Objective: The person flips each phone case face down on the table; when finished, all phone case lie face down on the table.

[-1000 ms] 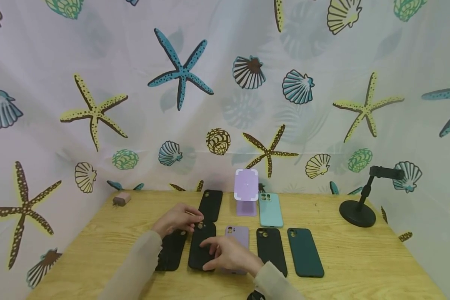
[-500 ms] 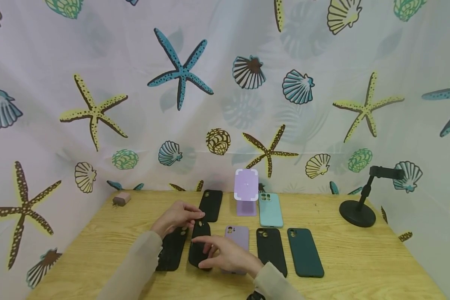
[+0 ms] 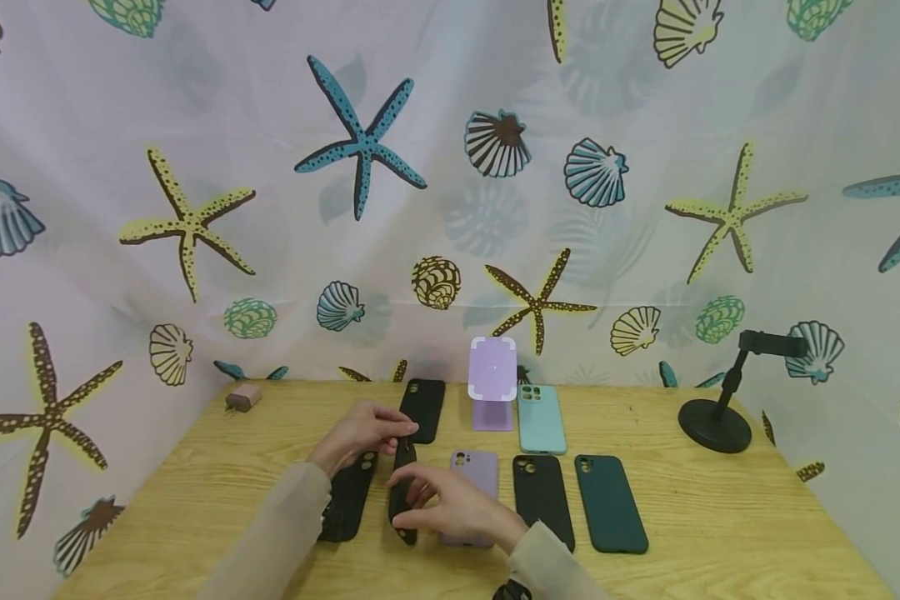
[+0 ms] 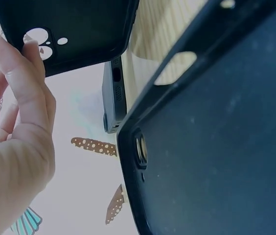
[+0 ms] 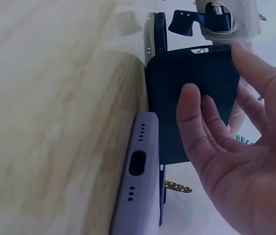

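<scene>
A black phone case [image 3: 401, 479] stands tilted up on its long edge between my hands. At its camera-hole end, my left hand [image 3: 362, 435] pinches the corner; the left wrist view shows the case's hollow inside [image 4: 91, 29] beside the fingertips. My right hand [image 3: 453, 504] holds the lower end, thumb at the bottom corner and bent fingers against the back, as the right wrist view shows. Another black case [image 3: 352, 496] lies under my left wrist, partly covered. Beneath my right hand lies a lavender case [image 3: 476, 475], also partly hidden.
A black case [image 3: 425, 408], lilac stand [image 3: 492, 371] and light-blue case [image 3: 542, 421] are at the back. To the right lie a black case [image 3: 542, 500] and a dark teal one [image 3: 611, 504]. A black stand [image 3: 716, 425] and a pink charger [image 3: 243, 397] occupy the sides.
The black case between my hands has turned from lying nearly flat to standing on its long edge. My left hand shifted slightly right; the right fingers moved a little left with the case.
</scene>
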### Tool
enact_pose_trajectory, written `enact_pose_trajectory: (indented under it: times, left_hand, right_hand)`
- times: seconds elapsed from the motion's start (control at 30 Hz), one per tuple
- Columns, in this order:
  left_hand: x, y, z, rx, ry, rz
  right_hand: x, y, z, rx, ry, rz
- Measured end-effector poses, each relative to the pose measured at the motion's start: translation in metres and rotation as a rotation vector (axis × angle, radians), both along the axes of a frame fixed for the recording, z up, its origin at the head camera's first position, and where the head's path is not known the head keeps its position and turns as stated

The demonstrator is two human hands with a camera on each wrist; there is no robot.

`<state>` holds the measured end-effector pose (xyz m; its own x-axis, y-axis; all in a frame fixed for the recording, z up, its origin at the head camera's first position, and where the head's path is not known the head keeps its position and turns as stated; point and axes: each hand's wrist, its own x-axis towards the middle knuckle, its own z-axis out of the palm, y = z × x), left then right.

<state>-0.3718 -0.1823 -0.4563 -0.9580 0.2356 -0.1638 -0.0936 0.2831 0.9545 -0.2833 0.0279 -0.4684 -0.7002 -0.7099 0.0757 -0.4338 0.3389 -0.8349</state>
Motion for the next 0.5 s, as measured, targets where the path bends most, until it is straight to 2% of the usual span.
enact_pose_trajectory:
  times: [0.2,0.5]
  left_hand:
    - [0.0007,0.0017,-0.0012,0.008,0.026,-0.059]
    - [0.0015,0.0045,-0.0017,-0.001,0.050,-0.090]
  right_hand:
    - [0.0018,0.0010,0.0004,-0.036,-0.094,-0.057]
    - [0.0038,0.0010,0.0037,-0.069,-0.121,-0.128]
